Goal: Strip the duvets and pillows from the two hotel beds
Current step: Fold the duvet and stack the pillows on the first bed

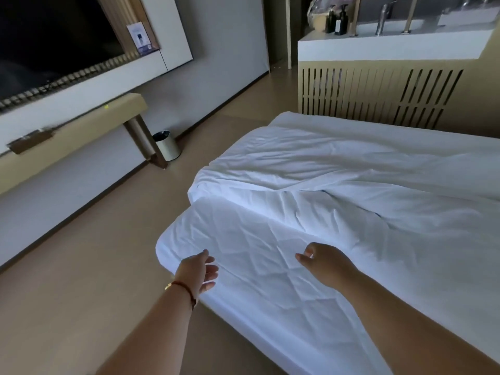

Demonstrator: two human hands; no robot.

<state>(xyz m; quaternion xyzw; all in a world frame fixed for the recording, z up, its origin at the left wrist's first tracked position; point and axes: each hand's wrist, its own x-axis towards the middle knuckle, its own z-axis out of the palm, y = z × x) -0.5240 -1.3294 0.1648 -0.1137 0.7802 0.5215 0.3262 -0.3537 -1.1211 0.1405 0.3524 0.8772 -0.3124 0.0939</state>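
A white bed (243,307) fills the right half of the head view, its near corner covered by a creased white sheet. A rumpled white duvet (338,169) lies across the far part of the bed, its folded edge running over the middle. My left hand (198,272) hovers at the bed's near corner with fingers spread and relaxed, holding nothing. My right hand (322,262) reaches over the sheet with loosely bent fingers, also holding nothing. No pillows are in view.
A beige wall shelf (81,131) on a post juts out at left, with a small cream waste bin (167,146) beside it on the tan floor (94,266). A slatted partition (373,90) topped by a white counter with bottles stands behind the bed.
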